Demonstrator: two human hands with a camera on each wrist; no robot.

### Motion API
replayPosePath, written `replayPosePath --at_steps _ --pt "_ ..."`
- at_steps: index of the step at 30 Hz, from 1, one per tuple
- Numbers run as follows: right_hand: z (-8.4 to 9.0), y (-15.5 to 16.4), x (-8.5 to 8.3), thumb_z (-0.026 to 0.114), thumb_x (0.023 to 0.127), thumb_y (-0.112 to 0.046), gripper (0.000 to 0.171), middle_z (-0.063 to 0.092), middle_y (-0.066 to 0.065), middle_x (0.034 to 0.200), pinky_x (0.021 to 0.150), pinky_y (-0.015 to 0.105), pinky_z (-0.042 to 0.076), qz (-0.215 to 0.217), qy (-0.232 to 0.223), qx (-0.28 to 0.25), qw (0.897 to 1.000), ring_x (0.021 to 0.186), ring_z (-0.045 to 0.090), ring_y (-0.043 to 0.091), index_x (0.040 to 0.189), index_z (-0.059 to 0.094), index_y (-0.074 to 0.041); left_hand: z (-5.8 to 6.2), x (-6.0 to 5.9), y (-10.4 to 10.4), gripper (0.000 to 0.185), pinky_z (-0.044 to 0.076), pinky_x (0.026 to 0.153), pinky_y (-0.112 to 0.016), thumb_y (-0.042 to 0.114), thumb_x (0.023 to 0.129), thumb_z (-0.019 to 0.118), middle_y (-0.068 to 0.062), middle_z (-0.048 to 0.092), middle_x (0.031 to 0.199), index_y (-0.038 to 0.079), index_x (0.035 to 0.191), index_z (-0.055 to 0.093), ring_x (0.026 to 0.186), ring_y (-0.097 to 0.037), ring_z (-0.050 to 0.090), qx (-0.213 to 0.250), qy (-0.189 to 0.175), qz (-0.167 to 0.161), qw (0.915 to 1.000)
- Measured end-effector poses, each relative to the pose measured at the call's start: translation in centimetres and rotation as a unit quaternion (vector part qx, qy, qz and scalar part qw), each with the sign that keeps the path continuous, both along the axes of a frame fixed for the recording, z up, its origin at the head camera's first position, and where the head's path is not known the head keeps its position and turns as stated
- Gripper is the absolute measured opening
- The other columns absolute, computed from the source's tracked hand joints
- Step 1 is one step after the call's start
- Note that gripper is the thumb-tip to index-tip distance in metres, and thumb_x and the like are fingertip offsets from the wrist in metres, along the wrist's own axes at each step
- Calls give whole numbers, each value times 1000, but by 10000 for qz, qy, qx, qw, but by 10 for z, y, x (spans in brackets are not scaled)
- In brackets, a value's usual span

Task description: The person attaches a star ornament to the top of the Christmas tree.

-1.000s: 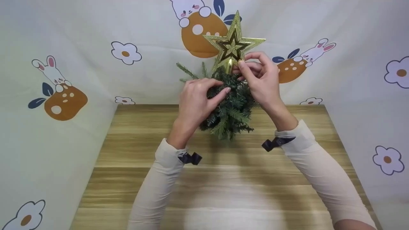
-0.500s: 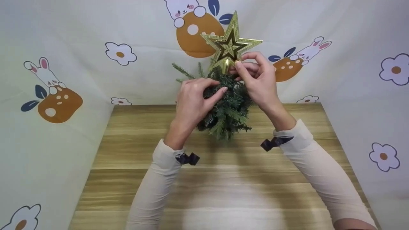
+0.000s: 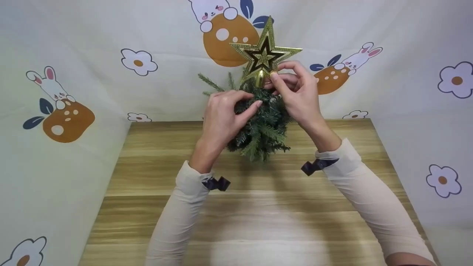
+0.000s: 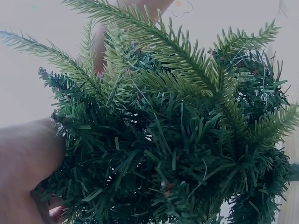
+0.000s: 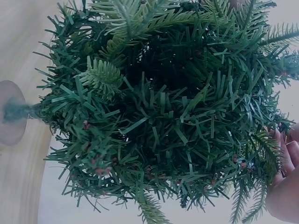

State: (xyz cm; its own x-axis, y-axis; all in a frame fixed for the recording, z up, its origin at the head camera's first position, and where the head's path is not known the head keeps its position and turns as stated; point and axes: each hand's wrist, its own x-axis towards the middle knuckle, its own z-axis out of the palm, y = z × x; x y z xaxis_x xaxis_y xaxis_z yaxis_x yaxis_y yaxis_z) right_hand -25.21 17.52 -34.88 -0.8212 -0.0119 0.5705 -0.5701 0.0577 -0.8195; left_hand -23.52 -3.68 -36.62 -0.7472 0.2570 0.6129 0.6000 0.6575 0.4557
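A small green artificial Christmas tree (image 3: 271,118) stands toward the back of the table. At its top is a gold star (image 3: 264,57) with a gold tube-like socket at its foot. My right hand (image 3: 303,92) pinches the star's lower right point between thumb and fingers. The left hand (image 3: 223,114) curves thumb and fingers round the upper branches, just below the star. Dense needles of the tree (image 4: 154,135) fill the left wrist view, with part of the left hand (image 4: 28,161) at the left edge. The socket's lower end sits right at the treetop.
The wood-grain table (image 3: 147,207) ends at a pale cloth backdrop (image 3: 177,62) printed with rabbits and flowers, which also lines both sides. In the right wrist view the tree's round base (image 5: 11,130) shows on the table.
The star has tipped slightly and its top point is a little lower; more of the socket shows. Both hands keep their places on tree and star. The head view has shifted slightly.
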Motion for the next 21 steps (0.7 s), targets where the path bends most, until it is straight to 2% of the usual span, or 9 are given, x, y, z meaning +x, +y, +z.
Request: replayPosePath --at_steps 8,17,21 --pt "0 0 2 73 104 -12 20 81 27 98 71 31 62 -86 -49 49 9999 81 81 25 124 72 -7 1 0 1 35 52 101 -46 49 102 74 0 84 107 17 112 85 101 -19 78 -25 -60 5 10000" --pt "-1 1 3 73 104 -11 35 84 13 102 77 29 65 -222 -245 161 9993 85 82 18 138 71 -1 1 1 0 36 51 104 -47 48 103 73 0 84 109 16 113 85 103 -19 79 -8 -97 -17 10000" --pt "-1 0 3 73 104 -10 36 85 13 100 74 26 63 -216 -239 135 9994 84 82 17 139 71 -1 1 2 0 37 51 105 -47 49 103 73 0 84 110 16 113 85 104 -19 79 -4 -85 -3 10000"
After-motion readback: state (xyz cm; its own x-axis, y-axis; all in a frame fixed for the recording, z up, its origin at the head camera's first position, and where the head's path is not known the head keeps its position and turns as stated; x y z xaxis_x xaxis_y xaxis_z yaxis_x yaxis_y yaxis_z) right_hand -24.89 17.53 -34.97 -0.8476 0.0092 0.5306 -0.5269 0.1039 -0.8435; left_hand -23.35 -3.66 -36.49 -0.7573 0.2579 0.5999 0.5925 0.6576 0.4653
